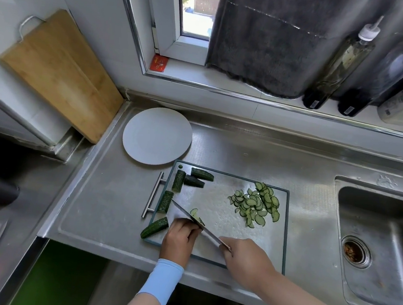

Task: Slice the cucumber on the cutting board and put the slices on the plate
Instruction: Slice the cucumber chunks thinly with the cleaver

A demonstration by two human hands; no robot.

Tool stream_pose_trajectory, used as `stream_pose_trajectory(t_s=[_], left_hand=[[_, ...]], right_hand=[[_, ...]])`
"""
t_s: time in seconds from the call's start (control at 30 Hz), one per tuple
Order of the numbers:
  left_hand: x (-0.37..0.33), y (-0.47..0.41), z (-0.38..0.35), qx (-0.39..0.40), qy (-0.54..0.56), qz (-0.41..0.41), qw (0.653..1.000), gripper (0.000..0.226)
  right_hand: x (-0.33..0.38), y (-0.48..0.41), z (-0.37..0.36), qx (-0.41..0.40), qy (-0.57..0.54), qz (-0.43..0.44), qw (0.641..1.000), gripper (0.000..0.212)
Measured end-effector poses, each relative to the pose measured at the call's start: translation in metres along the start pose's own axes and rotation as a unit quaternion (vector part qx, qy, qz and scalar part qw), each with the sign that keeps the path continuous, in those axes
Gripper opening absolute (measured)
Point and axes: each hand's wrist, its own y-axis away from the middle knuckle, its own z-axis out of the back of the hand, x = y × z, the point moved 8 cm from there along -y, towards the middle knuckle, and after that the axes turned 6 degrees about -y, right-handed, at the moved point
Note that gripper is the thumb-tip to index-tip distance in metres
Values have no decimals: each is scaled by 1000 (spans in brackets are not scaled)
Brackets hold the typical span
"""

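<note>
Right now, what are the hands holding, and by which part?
The right hand grips the knife by its handle; the left hand, fingers curled, holds down the cucumber piece at its uncut end, beside the blade.

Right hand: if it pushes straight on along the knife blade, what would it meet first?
Probably the cucumber chunk just beyond the knife tip. The left hand lies close beside that line and might be brushed; depth is unclear.

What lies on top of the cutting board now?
Several cucumber chunks along its left side, a pile of slices toward the right, and the knife held by the right hand. The left hand covers most of the piece being cut.
</note>
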Motion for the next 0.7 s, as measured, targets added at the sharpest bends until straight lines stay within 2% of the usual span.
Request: stream_pose_trajectory(t_s=[0.17, 0.47, 0.6, 0.7], left_hand=[[-1, -1, 1, 2, 5, -1, 1000, 20], [2, -1, 2, -12, -7, 3, 1000, 21], [4, -1, -2, -4, -12, -4, 1000, 7], [5, 0, -5, 11, -12, -4, 1000, 15]], right_hand=[[-8, 7, 3, 6, 8, 0, 1000, 31], [-2, 1, 0, 8, 16, -9, 1000, 23], [6, -10, -4, 18, 14, -20, 1000, 24], [15, -17, -5, 21, 4, -20, 1000, 32]])
